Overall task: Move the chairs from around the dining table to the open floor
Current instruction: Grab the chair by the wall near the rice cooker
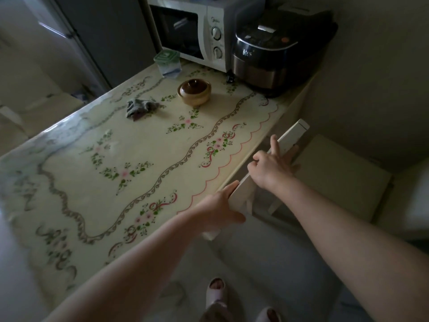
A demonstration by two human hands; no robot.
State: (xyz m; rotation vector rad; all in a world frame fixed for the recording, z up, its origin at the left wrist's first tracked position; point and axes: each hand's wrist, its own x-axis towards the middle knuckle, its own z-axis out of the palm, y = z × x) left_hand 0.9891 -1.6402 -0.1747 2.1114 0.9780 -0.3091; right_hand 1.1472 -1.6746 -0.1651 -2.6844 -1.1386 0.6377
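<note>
A white chair (292, 133) stands pushed in at the right side of the dining table (97, 205), its top rail close against the table edge. My left hand (220, 210) grips the near end of the rail. Farther along the same rail, my right hand (271, 166) holds on with the index finger raised. The chair's seat and legs are mostly hidden below the table and my arms. The table wears a cream floral cloth.
At the table's far end stand a white microwave (188, 31) and a black rice cooker (267, 49). A brown lidded pot (194, 91), a plastic container (167, 63) and a crumpled rag (139, 108) lie on the cloth. A pale box (336, 177) sits right of the chair. My slippered feet (217, 291) stand on pale floor.
</note>
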